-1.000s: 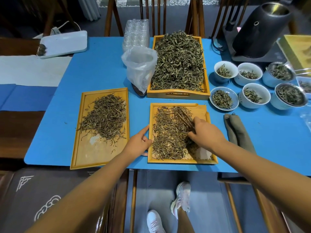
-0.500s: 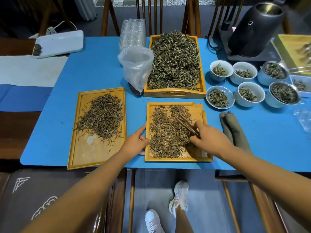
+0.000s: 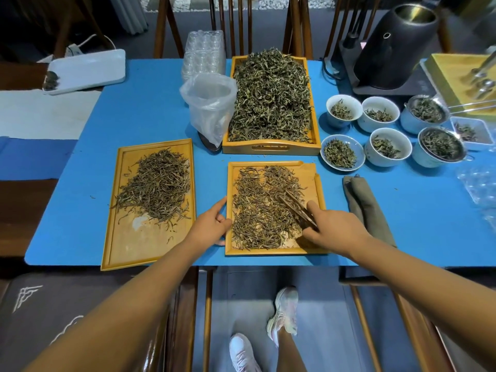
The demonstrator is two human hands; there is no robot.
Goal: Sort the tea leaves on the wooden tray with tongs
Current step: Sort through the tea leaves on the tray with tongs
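Tongs [image 3: 296, 209] are in your right hand [image 3: 338, 230], fingers curled round the handle end, tips down in the tea leaves [image 3: 261, 210] spread across the near wooden tray [image 3: 311, 173] — can't tell if the tips actually pinch a leaf. Your left hand [image 3: 210, 226] rests against that tray's left edge, forefinger straight, the other fingers loosely bent, holding nothing. Second flat tray [image 3: 128, 237] with its own leaf pile sits just left — all on the blue mat [image 3: 150, 108].

Both bare forearms reach forward, left hand [image 3: 210, 227] resting with index finger extended and other fingers loosely curled, right hand [image 3: 335, 229] knuckles up, fingers pinching a pair of tongs [image 3: 296, 208] angled up-left.
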